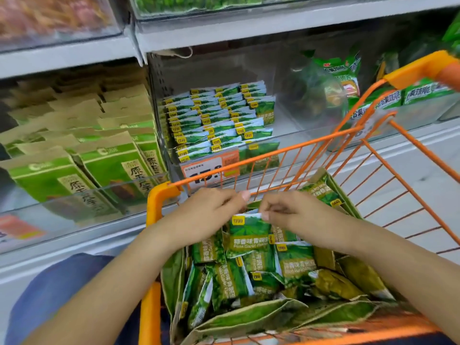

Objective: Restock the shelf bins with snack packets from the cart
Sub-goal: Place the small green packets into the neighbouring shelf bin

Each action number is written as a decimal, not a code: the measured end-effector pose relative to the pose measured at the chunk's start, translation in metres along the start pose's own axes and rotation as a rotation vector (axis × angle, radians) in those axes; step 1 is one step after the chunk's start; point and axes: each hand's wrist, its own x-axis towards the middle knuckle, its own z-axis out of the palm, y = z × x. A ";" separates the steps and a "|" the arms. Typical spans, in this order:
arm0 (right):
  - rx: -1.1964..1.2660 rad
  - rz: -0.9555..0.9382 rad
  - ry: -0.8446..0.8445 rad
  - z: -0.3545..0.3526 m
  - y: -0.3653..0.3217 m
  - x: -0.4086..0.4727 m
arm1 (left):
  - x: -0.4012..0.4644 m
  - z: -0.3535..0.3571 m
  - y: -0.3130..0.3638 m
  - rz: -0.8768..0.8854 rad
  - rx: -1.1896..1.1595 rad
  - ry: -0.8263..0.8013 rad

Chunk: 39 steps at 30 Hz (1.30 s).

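The shelf (249, 36) held a clear bin (281, 135) with rows of green packets. The orange cart (311, 145) stood against it, with a torn box (249, 317) of snack packets (229, 277) inside. Near the cart's far edge, the left hand (211, 215) and the right hand (291, 215) pinched one packet (249, 235) by its top with curled fingers.

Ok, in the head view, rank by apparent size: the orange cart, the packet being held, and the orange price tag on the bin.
1. orange cart, by far.
2. and 3. held packet and price tag: look alike; the packet is nearer the camera, so unranked.
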 end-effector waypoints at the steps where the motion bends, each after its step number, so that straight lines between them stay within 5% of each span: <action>1: 0.056 0.004 0.034 -0.001 -0.001 0.000 | -0.001 -0.001 0.002 -0.006 -0.066 0.015; 9: 0.191 -0.067 0.316 0.002 -0.003 -0.001 | -0.008 -0.004 0.007 0.101 -0.220 -0.060; 12: 0.114 -0.084 0.560 -0.009 -0.003 0.000 | -0.008 -0.008 0.010 0.038 -0.218 0.162; 14: -0.143 -0.021 0.608 -0.017 0.001 0.001 | -0.003 -0.014 0.011 -0.015 -0.173 0.439; 17: -0.678 0.081 0.374 -0.018 0.016 0.004 | 0.015 -0.028 0.027 -0.009 -0.113 0.716; 22: -0.945 0.242 -0.244 0.000 0.035 0.005 | 0.095 -0.046 0.053 0.141 0.049 0.680; 33: -0.927 0.242 -0.285 0.005 0.036 0.011 | 0.234 -0.045 0.031 -0.170 0.552 0.280; 39: -0.920 0.229 -0.255 0.006 0.036 0.010 | 0.243 -0.041 0.031 -0.235 0.658 0.339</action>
